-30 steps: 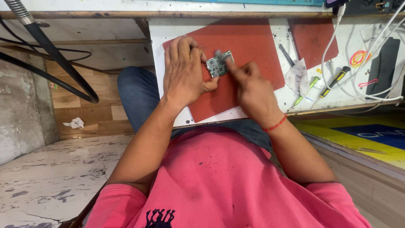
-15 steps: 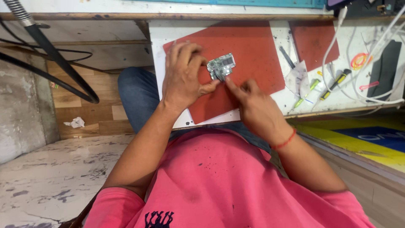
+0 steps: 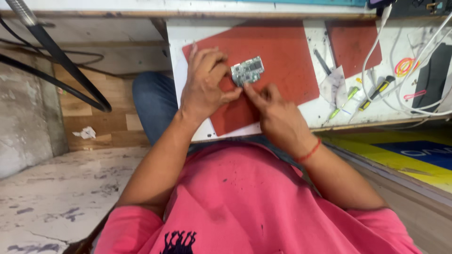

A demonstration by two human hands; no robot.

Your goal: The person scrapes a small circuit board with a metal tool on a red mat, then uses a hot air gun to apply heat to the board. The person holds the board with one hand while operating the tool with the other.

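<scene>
A: Head view. Where does the small grey-green rectangular circuit board (image 3: 247, 71) sit?

B: Above the dark red rubber mat (image 3: 282, 56) on the white desk (image 3: 176, 56), pinched at its nine o'clock edge by the left hand (image 3: 205, 87); those fingers (image 3: 214, 61) are closed on it.

A: And the right hand (image 3: 278, 115)?

B: At five o'clock of the board, forefinger extended to its lower edge, other fingers curled; whether it holds anything cannot be told.

A: How far along?

B: Judged mid-way: the board is bare and lifted, no casing visible. The yellow-handled screwdriver (image 3: 375, 92) and green-handled screwdriver (image 3: 344, 100) lie untouched at three o'clock, near white cables (image 3: 376, 47).
</scene>
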